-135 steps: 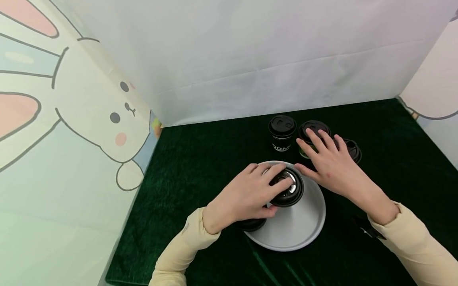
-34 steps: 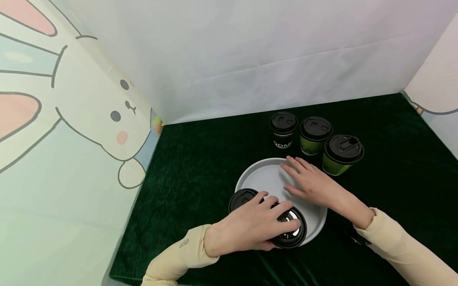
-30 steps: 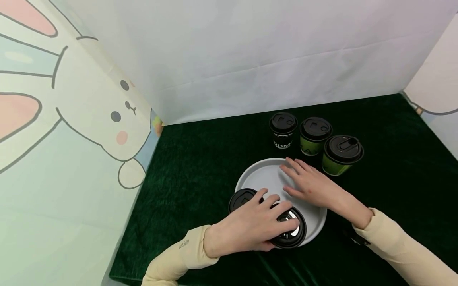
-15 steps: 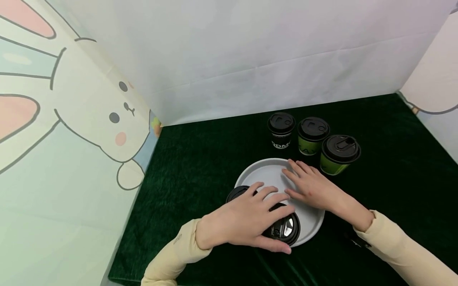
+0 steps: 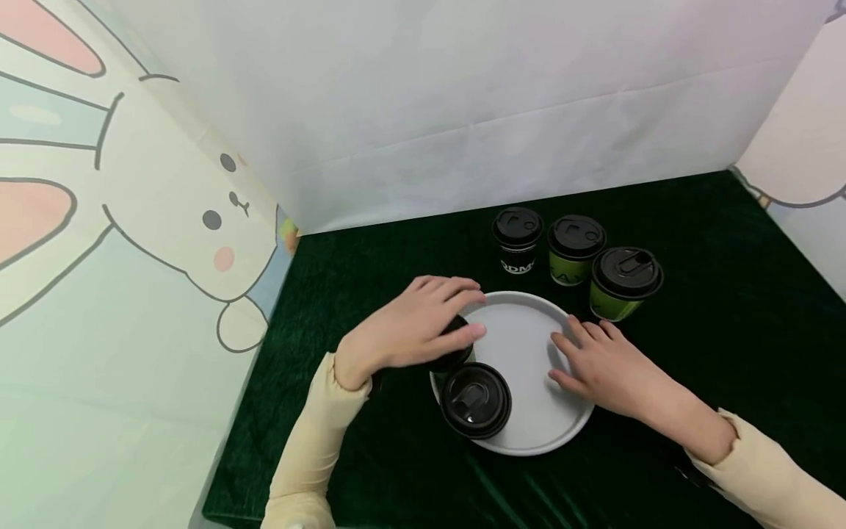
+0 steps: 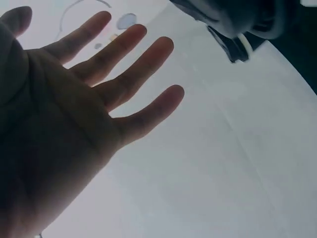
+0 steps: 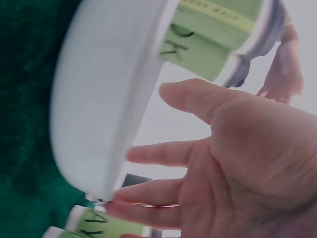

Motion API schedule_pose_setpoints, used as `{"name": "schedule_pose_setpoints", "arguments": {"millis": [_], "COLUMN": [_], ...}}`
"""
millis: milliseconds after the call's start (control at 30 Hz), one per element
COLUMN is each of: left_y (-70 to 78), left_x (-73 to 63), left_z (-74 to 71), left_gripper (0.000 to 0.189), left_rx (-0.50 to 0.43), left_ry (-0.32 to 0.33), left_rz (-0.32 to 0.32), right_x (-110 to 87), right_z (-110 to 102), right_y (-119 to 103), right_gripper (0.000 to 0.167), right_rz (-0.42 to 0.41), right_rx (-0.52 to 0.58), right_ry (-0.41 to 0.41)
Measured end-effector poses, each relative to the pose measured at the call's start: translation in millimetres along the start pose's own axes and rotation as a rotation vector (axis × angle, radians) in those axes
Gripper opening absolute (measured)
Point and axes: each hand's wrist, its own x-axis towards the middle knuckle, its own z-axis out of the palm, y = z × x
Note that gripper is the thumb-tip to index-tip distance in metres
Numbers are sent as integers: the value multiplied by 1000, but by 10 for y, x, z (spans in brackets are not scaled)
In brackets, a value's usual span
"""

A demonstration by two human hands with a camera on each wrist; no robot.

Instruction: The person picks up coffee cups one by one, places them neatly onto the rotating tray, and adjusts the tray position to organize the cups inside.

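Here, two cups [image 5: 476, 400] stand on the left part of the tray [image 5: 525, 367]. The left hand [image 5: 410, 323], fingers extended, is over the farther one; the right hand [image 5: 615, 375], fingers also extended, is at the right rim.

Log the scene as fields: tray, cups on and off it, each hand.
Tray: pale, round, on green cloth
Cups on tray: near cup; far cup, partly hidden
Cups beyond tray: black cup, middle green cup, right green cup; all lidded
Left hand: over far cup, contact unclear
Right hand: fingers extended at tray's right rim
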Motion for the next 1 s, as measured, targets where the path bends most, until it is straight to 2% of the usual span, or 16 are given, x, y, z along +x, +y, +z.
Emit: {"name": "schedule_pose_setpoints", "arguments": {"millis": [167,267,400,567,800,900,1000], "left_y": [-264,-476,-754,-956,-1042,-1053,-1044], "left_x": [162,230,341,576,932,1061,1184], "left_z": [-69,-110,-149,-161,-187,-227,-273], "left_gripper": [55,54,55,60,65,67,73], "left_rx": [-41,-73,-71,-65,-59,-39,-7], "left_ry": [14,55,120,133,67,7,-73], "left_rz": [-37,-58,-89,-130,-137,-140,-161], "right_x": [-133,-191,-248,-291,-346,-366,-368], "right_z": [-111,-160,-207,-251,-267,-258,-270], "right_y": [-107,-177,-261,-333,-422,-440,-426], "right_gripper": [54,52,49,48,49,49,52], "right_rz": [3,-13,-24,-13,-37,-45,-37], "right_rx": [-45,-59,-53,-10,50,50,58], "right_ry": [-32,-33,-62,-133,-158,-151,-189]}}
